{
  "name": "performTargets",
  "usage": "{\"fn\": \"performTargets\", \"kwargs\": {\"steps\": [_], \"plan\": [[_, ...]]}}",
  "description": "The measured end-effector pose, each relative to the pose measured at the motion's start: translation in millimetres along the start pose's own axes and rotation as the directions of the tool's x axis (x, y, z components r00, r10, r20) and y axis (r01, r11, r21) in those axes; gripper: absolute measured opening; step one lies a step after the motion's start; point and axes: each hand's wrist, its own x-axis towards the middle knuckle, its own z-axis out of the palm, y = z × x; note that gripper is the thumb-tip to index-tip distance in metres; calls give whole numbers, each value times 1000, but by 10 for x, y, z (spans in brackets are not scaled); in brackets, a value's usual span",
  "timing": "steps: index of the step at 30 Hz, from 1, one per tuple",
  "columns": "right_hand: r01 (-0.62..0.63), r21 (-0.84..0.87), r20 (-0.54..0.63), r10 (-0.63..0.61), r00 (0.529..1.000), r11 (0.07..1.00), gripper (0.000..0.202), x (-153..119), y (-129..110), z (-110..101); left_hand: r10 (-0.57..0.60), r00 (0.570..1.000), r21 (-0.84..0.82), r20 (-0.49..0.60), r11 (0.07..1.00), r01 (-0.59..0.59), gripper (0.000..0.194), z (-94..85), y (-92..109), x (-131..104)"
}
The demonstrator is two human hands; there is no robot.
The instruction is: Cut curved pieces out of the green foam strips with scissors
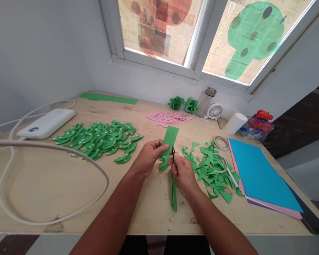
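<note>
My left hand (149, 156) pinches a strip of green paper (171, 133) near its lower end, with a curved outline drawn on it. In my right hand (184, 173) is a pair of scissors (173, 153), its blades at the edge of the green strip; most of the handle is hidden by my fingers. Just below the strip, a curved green piece (164, 163) lies by my fingers. Under my right hand a folded green strip (173, 194) rests on the table. Green paper scraps (212, 173) are scattered to the right of that hand.
Left sits a pile of curved green cutouts (95, 140) beside a white power bank (46, 124) with a looping cable (103, 177). Pink cutouts (167, 118), a bottle (206, 102) and a small fan (214, 111) stand behind. Right are tape rolls (221, 138) and coloured sheets (263, 173).
</note>
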Motion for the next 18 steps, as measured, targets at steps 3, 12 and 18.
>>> {"fn": "performTargets", "kwargs": {"steps": [3, 12, 18], "plan": [[15, 35, -33, -14, 999, 999, 50, -2, -5, -5, -43, 999, -144, -4, 989, 42, 21, 25, -36, 7], [80, 90, -134, -67, 989, 993, 39, 13, -20, -13, -81, 997, -229, 2, 970, 79, 23, 61, -78, 10], [66, 54, -104, -60, 993, 996, 36, 22, 16, -17, -58, 998, -223, -14, 973, 53, 24, 78, -113, 30]]}}
